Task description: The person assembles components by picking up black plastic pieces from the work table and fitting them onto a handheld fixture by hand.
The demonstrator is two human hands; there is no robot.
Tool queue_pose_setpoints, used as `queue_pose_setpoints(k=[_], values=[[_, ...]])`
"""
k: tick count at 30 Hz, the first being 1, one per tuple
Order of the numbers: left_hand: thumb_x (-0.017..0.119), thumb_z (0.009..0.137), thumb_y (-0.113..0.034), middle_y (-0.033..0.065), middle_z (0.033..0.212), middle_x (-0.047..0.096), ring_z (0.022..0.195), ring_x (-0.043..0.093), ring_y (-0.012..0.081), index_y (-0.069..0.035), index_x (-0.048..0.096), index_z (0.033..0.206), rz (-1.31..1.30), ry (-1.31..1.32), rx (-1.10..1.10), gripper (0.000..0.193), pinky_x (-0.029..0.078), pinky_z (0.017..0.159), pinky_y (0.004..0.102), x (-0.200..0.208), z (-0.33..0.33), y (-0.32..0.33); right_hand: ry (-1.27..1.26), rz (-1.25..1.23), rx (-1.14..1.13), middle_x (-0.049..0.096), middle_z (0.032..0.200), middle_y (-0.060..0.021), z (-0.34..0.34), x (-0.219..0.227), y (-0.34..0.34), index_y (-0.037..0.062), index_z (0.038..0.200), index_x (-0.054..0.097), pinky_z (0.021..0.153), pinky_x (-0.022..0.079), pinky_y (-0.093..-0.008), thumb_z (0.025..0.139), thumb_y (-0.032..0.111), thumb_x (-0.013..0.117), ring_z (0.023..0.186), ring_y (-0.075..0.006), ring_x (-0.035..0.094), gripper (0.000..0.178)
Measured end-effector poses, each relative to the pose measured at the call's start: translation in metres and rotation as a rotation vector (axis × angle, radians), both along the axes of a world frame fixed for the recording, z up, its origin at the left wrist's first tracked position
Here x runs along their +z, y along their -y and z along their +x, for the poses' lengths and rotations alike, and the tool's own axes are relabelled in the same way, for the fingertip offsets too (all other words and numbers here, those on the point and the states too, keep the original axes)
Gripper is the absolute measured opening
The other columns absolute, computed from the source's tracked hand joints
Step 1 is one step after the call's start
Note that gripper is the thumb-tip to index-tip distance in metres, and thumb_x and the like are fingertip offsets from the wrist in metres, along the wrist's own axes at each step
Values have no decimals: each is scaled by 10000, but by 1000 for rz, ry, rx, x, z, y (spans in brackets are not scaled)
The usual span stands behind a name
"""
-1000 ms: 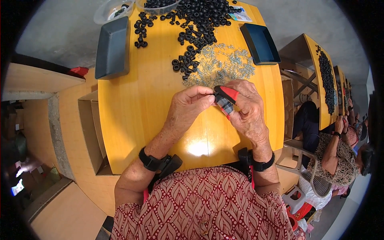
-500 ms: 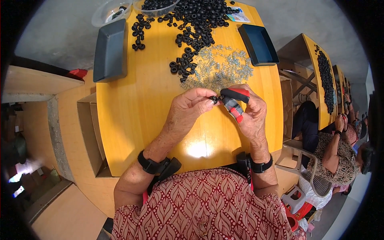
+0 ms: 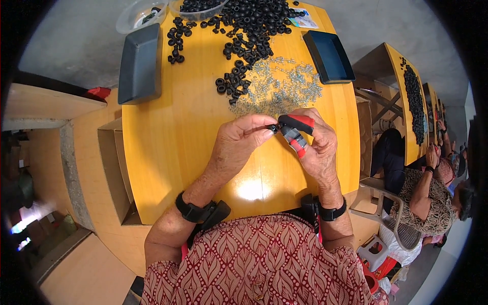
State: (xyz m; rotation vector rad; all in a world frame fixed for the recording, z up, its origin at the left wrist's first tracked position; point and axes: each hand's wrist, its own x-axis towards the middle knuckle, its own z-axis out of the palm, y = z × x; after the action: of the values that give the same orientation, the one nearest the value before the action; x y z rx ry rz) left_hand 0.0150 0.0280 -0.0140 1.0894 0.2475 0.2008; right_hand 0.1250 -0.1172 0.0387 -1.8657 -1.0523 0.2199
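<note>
Between thumb and forefinger, my left hand (image 3: 235,138) pinches a small black ring-shaped part (image 3: 273,128), its round opening showing. My right hand (image 3: 321,147) meets it from the right, with a red and black cover (image 3: 300,122) on the forefinger and another wrapping on the thumb. Those covered fingertips are pressed together at the black part; whatever lies between them is too small to make out. Just beyond both hands spread many tiny clear, silvery pieces (image 3: 292,84) on the yellow table (image 3: 188,132). Loose black round parts (image 3: 236,81) lie beside them.
A big heap of black parts (image 3: 259,18) covers the far middle, by a clear plastic bowl (image 3: 201,15). Grey tray (image 3: 140,66) stands at the left edge, dark tray (image 3: 329,58) at the right. Another person (image 3: 424,195) works at a table on the right.
My right hand has shifted very slightly left, and its covered forefinger has tilted a little over the black part. My left hand stays almost in place, still pinching that part.
</note>
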Motion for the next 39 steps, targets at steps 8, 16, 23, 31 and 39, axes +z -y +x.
queue_pose_setpoints(k=[8, 16, 23, 31, 39], values=[[607, 917, -22, 13, 973, 672, 908, 592, 61, 21, 652, 1094, 84, -30, 37, 187, 479, 818, 212, 0, 0, 3, 64, -8, 20, 660, 917, -96, 2, 0, 2, 39, 984, 696, 828, 490, -349, 722, -5, 735, 916, -260, 620, 269], [616, 910, -31, 6, 943, 672, 871, 585, 58, 7, 662, 1083, 135, -47, 18, 183, 475, 788, 208, -3, 0, 1, 170, -57, 29, 652, 925, -93, 2, 1, 2, 44, 982, 686, 828, 489, -359, 737, 7, 723, 928, -282, 613, 251], [621, 909, -52, 7, 887, 671, 830, 576, 43, -15, 667, 1093, 248, -38, 69, 193, 475, 760, 210, -7, -1, 5, 114, -44, 6, 659, 941, -100, 0, 0, 3, 41, 982, 683, 832, 491, -360, 733, -5, 721, 937, -283, 615, 256], [617, 910, -32, 14, 950, 672, 886, 588, 62, 5, 663, 1102, 137, -45, 17, 200, 477, 797, 215, -3, 1, 0, 88, -34, 17, 660, 944, -103, 0, -1, 3, 36, 985, 681, 839, 488, -354, 728, -14, 717, 945, -280, 617, 264], [611, 914, -23, 24, 975, 674, 910, 597, 71, 14, 658, 1101, 132, -68, 8, 197, 480, 823, 215, -2, 0, 0, 137, -38, 43, 657, 928, -101, 0, -4, 2, 34, 981, 680, 815, 485, -370, 730, 10, 720, 919, -287, 613, 255]])
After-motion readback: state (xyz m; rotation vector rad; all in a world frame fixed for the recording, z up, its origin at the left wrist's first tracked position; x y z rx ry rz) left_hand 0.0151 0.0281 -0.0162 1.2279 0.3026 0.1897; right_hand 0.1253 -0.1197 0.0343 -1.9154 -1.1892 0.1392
